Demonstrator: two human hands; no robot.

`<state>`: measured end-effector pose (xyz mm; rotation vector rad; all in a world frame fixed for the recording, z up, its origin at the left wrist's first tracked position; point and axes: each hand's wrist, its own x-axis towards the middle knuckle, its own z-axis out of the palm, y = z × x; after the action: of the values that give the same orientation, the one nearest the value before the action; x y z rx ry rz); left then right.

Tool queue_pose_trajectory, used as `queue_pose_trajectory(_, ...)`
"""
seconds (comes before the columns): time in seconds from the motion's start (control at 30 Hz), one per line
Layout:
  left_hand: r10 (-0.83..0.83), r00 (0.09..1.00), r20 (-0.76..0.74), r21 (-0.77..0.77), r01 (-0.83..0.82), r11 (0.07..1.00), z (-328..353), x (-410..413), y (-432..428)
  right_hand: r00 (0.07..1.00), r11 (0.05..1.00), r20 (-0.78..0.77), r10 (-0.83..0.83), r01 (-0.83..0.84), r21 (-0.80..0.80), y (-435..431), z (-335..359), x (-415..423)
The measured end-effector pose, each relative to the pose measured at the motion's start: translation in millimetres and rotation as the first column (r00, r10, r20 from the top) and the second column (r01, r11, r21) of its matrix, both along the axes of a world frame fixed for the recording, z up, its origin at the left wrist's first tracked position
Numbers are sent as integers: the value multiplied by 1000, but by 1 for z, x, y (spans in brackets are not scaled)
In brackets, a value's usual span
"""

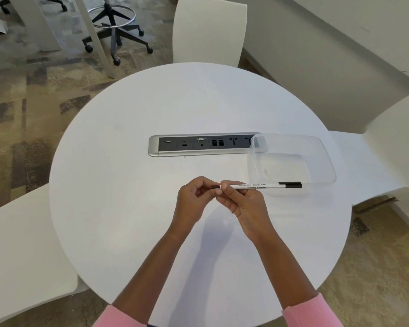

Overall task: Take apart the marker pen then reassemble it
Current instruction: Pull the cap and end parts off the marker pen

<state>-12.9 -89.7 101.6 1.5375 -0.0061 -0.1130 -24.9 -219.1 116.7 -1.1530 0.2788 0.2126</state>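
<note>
Right hand (pixel 243 204) around slim white marker pen (pixel 253 185), black cap (pixel 291 184) on

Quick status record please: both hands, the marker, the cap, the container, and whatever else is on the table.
left hand: pinching the dark end piece of the marker
right hand: gripping the marker barrel near that same end
marker pen: held level above the table, white barrel
black cap: on the far right end, in front of the container
clear plastic container: empty, on the table's right side
socket panel: set in the round white table
</note>
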Motion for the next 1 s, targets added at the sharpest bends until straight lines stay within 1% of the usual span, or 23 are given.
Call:
queue_pose_trajectory(0.1,3,997,79,44,-7,999,1,1,-1,1000,999,25,-9,10,-33,1,4,1)
queue_pose_trajectory(0.17,24,993,113,36,-28,999,4,0,-4,999,998,39,-26,28,-49,3,8,2)
queue_pose_trajectory(0.27,65,989,131,35,-70,997,6,1,-10,997,995,48,-56,60,-76,7,9,4)
queue_pose_trajectory(0.37,67,985,157,107,-84,991,3,0,-11,995,989,65,-80,88,-120,9,8,4)
queue_pose_trajectory(0.43,79,986,149,103,-95,990,0,-2,-12,994,987,77,-82,92,-133,11,8,4)
queue_pose_trajectory(0.63,132,990,44,-41,-130,991,-2,2,-17,990,981,95,-99,113,-155,11,8,7)
queue_pose_trajectory(0.73,144,989,-46,-101,-148,984,-1,2,-24,991,979,109,-79,98,-181,14,7,10)
queue_pose_trajectory(0.77,186,976,-116,-153,-203,967,0,4,-23,989,977,115,-92,112,-182,13,7,10)
queue_pose_trajectory(0.83,306,905,-297,-306,-394,867,4,12,-5,967,961,149,-205,228,-156,-3,8,12)
queue_pose_trajectory(0.87,346,878,-330,-327,-450,831,2,16,11,949,949,164,-270,291,-120,-18,7,13)
queue_pose_trajectory(0.9,356,874,-331,-316,-458,831,-1,19,26,937,944,167,-307,323,-74,-34,7,12)
queue_pose_trajectory(0.93,337,884,-325,-308,-436,846,-2,21,38,937,947,153,-313,321,-28,-46,8,12)
queue_pose_trajectory(1.0,248,923,-295,-261,-327,908,-4,21,43,964,969,100,-247,245,29,-55,5,11)
